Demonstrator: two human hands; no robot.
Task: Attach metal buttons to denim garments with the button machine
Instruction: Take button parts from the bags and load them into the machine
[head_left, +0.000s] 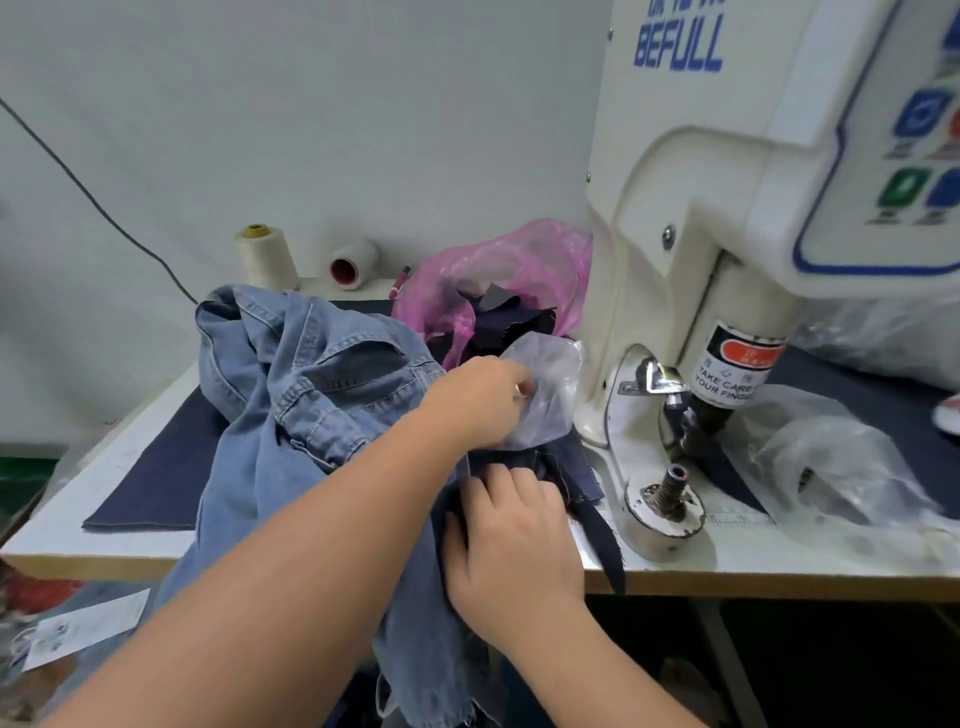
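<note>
Here, light-blue denim garment (291, 395), rumpled, seamed, draped off table (130, 551)

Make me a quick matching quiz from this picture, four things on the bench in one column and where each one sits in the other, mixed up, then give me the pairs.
Things:
1. cream thread cone
2. pink plastic bag
3. light blue denim garment
4. clear plastic bag

Places:
A. pinched by the left hand, just left of the button machine
B. upright at the back of the table, by the wall
C. heaped on the table and hanging over its front edge
D. behind the hands, holding dark fabric scraps

Pairs: 1-B, 2-D, 3-C, 4-A
</note>
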